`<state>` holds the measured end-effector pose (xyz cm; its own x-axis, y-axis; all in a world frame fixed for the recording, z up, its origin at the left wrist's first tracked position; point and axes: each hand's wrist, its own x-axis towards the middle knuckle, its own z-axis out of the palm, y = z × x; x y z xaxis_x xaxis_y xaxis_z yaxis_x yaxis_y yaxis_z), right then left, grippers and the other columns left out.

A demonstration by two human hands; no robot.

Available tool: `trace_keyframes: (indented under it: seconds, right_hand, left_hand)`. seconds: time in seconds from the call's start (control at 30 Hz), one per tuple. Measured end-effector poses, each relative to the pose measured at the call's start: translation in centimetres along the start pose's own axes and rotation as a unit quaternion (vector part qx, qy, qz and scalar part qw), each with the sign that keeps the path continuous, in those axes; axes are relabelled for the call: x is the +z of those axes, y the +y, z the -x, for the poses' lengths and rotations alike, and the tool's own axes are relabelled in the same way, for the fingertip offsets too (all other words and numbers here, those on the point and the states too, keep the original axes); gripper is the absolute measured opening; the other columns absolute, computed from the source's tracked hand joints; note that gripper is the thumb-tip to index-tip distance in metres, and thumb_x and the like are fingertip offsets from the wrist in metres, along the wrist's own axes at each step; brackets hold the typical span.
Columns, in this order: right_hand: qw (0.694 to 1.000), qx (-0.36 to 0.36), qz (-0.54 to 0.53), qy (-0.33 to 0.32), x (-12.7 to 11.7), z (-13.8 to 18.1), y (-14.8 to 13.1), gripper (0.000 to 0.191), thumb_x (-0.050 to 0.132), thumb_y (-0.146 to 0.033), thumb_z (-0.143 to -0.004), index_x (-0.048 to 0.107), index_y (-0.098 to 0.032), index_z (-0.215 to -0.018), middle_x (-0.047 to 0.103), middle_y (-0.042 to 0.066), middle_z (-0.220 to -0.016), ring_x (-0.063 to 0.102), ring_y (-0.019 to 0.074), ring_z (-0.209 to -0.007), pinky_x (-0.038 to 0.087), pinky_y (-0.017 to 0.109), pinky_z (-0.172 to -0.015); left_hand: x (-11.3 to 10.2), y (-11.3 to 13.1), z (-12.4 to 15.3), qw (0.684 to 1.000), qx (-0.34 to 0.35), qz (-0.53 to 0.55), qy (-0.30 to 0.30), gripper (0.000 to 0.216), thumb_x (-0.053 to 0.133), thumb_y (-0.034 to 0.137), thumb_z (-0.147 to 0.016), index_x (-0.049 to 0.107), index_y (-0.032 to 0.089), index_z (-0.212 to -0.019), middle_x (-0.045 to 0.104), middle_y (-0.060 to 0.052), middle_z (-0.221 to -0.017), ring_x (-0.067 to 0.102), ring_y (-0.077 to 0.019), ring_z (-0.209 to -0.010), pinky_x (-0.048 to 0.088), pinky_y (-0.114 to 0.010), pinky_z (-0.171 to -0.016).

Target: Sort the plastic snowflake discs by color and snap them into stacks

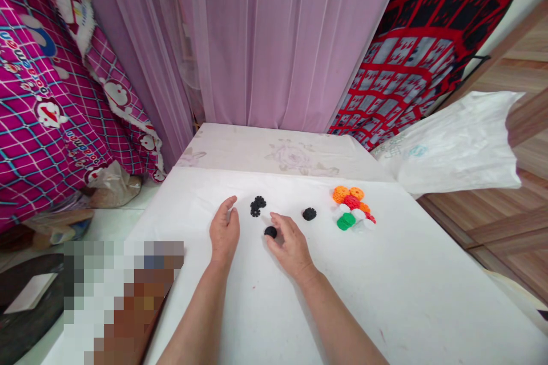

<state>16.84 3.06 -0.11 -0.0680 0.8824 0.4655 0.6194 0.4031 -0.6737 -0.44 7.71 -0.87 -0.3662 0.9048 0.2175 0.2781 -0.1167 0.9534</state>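
Note:
My right hand [293,242] curves its thumb and fingers around a small stack of black interlocking discs [270,232] low over the white table, or resting on it; I cannot tell which. To the left, my left hand [225,234] is held edge-down with fingers stretched and the thumb apart, holding nothing. Just beyond the gap between the hands lie several loose black notched discs [257,205], partly overlapping. Another black disc pile [309,214] sits to the right of my right hand, apart from it.
Farther right on the table [406,274] lie orange discs [341,194], red discs [351,202], white discs [358,214] and green discs [346,221] in a cluster. A white plastic bag [458,142] hangs at the right edge. Purple curtains [274,40] stand behind.

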Motion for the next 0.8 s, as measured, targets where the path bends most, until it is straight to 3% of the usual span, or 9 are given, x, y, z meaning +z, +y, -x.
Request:
trace_keyframes:
  seconds: [0.13, 0.27, 0.4, 0.47, 0.53, 0.67, 0.8]
  right_hand:
    - [1.0, 0.008, -0.026, 0.016, -0.3, -0.6, 0.5, 0.035, 0.057, -0.022, -0.082, 0.062, -0.023, -0.116, 0.064, 0.007, -0.107, 0.063, 0.0179, -0.093, 0.054, 0.033, -0.085]
    - [1.0, 0.019, -0.02, -0.003, -0.1, -3.9, 1.6, 0.023, 0.053, -0.023, -0.086, 0.071, -0.025, -0.099, 0.066, 0.006, -0.106, 0.063, 0.0189, -0.1, 0.051, 0.036, -0.092]
    - [0.992, -0.012, 0.039, -0.123, 1.2, -8.4, 1.6, 0.03, 0.069, -0.023, -0.076, 0.073, -0.028, -0.106, 0.063, 0.005, -0.127, 0.055, 0.0236, -0.12, 0.043, 0.042, -0.105]
    - [0.976, -0.065, 0.056, -0.201, 2.0, -9.9, 1.4, 0.035, 0.077, -0.026, -0.071, 0.074, -0.028, -0.105, 0.064, 0.006, -0.127, 0.053, 0.0254, -0.123, 0.042, 0.043, -0.106]
    - [0.966, -0.096, 0.06, -0.233, 2.5, -10.4, 1.6, 0.027, 0.077, -0.024, -0.071, 0.076, -0.029, -0.098, 0.069, 0.004, -0.119, 0.058, 0.0237, -0.116, 0.045, 0.042, -0.102]
    - [0.986, -0.055, 0.043, -0.155, 2.0, -9.0, 3.1, 0.017, 0.071, -0.017, -0.074, 0.077, -0.029, -0.085, 0.074, 0.001, -0.105, 0.065, 0.0198, -0.101, 0.052, 0.039, -0.092]
    - [0.999, -0.014, 0.0, -0.038, 0.7, -5.8, 4.6, 0.021, 0.063, -0.019, -0.079, 0.075, -0.027, -0.095, 0.072, 0.004, -0.109, 0.064, 0.0198, -0.105, 0.051, 0.04, -0.096]
  left_hand:
    - [0.0, 0.0, 0.0, 1.0, -0.002, 0.002, 0.0, 0.032, 0.049, 0.026, -0.087, 0.065, 0.023, -0.114, 0.068, -0.006, -0.121, 0.06, -0.0201, -0.116, 0.041, -0.041, -0.107]
    - [0.0, 0.0, 0.0, 1.0, -0.01, 0.002, 0.001, 0.032, 0.049, 0.027, -0.087, 0.065, 0.022, -0.114, 0.068, -0.006, -0.121, 0.06, -0.0203, -0.116, 0.041, -0.041, -0.107]
    - [-0.1, -0.1, -0.2, 1.0, -0.008, -0.004, -0.001, 0.032, 0.049, 0.026, -0.087, 0.064, 0.022, -0.114, 0.068, -0.006, -0.121, 0.061, -0.0201, -0.115, 0.042, -0.041, -0.107]
    - [-0.1, -0.1, -0.2, 1.0, -0.002, -0.006, -0.003, 0.032, 0.049, 0.026, -0.087, 0.064, 0.022, -0.114, 0.068, -0.006, -0.121, 0.061, -0.0198, -0.115, 0.042, -0.041, -0.106]
    - [-0.2, -0.2, -0.3, 1.0, 0.004, -0.007, -0.004, 0.032, 0.049, 0.026, -0.087, 0.064, 0.022, -0.114, 0.068, -0.006, -0.12, 0.061, -0.0194, -0.114, 0.043, -0.04, -0.105]
    - [-0.1, -0.1, -0.2, 1.0, 0.007, -0.011, -0.005, 0.031, 0.048, 0.025, -0.087, 0.065, 0.022, -0.113, 0.069, -0.006, -0.12, 0.062, -0.0192, -0.113, 0.044, -0.04, -0.105]
    - [-0.1, 0.1, 0.0, 1.0, -0.003, -0.009, 0.002, 0.03, 0.049, 0.025, -0.087, 0.065, 0.024, -0.112, 0.069, -0.004, -0.12, 0.061, -0.0195, -0.114, 0.043, -0.041, -0.106]
